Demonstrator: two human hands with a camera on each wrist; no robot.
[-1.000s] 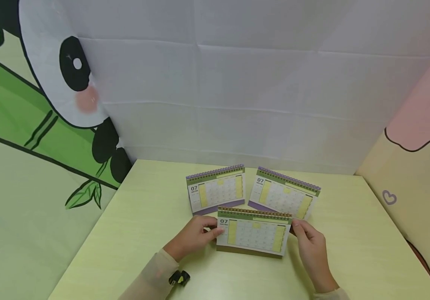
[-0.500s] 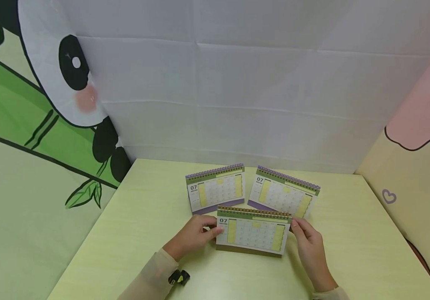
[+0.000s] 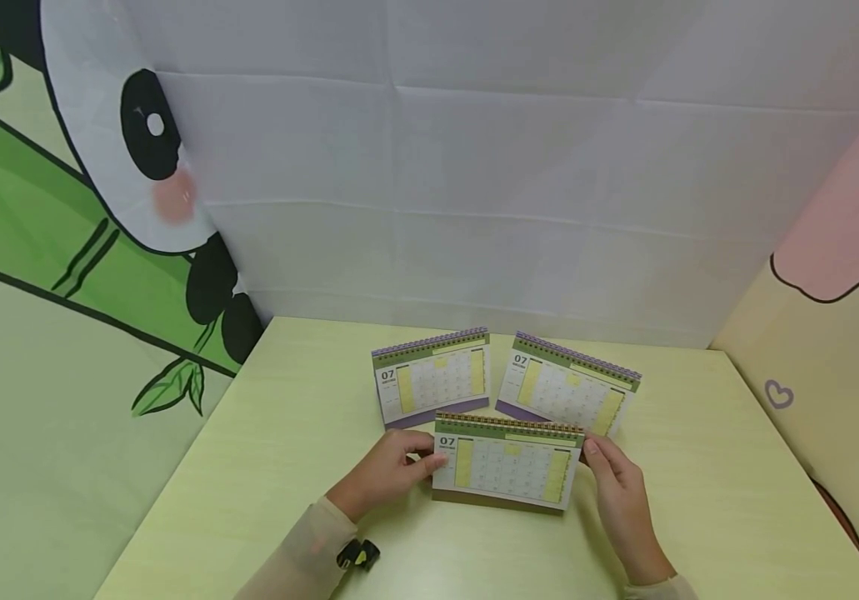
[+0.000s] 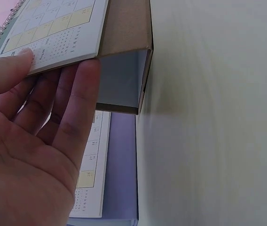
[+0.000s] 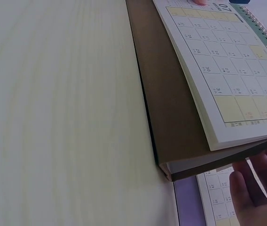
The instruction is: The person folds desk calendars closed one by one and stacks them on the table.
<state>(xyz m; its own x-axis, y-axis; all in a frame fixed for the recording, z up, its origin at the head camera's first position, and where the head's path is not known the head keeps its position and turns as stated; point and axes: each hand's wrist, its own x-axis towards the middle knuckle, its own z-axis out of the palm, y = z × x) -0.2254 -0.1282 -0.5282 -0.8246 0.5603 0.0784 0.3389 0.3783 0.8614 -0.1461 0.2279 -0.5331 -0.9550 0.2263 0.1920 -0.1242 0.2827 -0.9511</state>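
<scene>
A brown-based desk calendar stands upright at the front, its page showing "07" and a gold-coloured spiral on top. My left hand pinches its left edge, thumb on the page and fingers behind, as the left wrist view shows. At the opposite edge my right hand grips the upper side; in the right wrist view its fingers reach behind the calendar's side. Behind stand two purple-based desk calendars, one at left and one at right, angled apart. The front calendar overlaps their lower parts in the head view.
The calendars stand on a pale yellow table. A white cloth backdrop rises at the table's back edge. Printed panels flank it, with a panda at left and a pink drip pattern at right.
My right hand has drawn in very slightly toward the front calendar's edge. The three calendars and my left hand keep their places.
</scene>
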